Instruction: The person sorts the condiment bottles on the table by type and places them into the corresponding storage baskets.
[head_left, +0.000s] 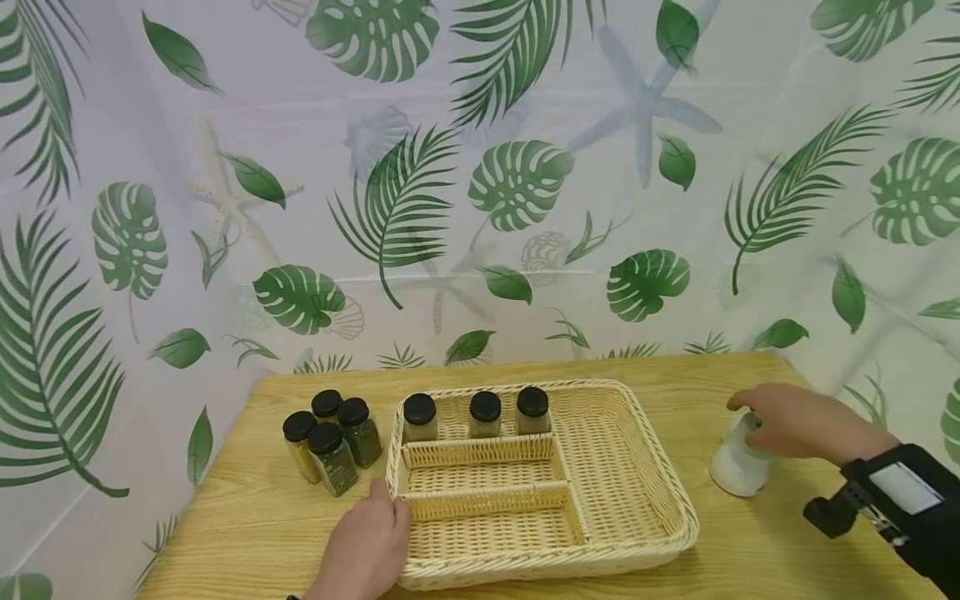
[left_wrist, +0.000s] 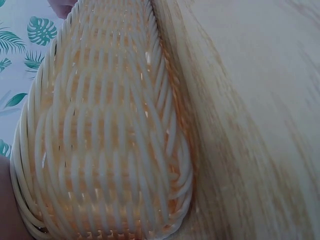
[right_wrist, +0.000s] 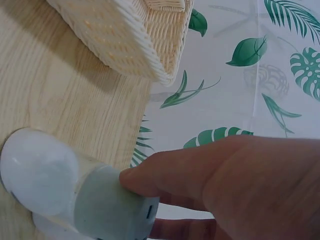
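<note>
My left hand [head_left: 367, 537] grips the left rim of a pale woven basket [head_left: 682, 533], near its front corner. Three spice jars with black lids stand in the basket's back-left compartment, among them a middle jar [head_left: 485, 414]. At the right of the table, my right hand [head_left: 813, 423] holds a white container [head_left: 738, 468] by its upper part. In the right wrist view the container's pale grey-green top [right_wrist: 112, 202] lies between thumb and fingers, with a small dark slot in its side. Whether a second white piece [right_wrist: 55, 230] below belongs to it, I cannot tell.
Several black-lidded spice jars [head_left: 333, 458] stand in a cluster left of the basket. Woven dividers [head_left: 487, 500] split the basket's left side into three compartments beside one long right compartment. A leaf-patterned cloth [head_left: 525, 275] hangs behind the wooden table [head_left: 225, 533].
</note>
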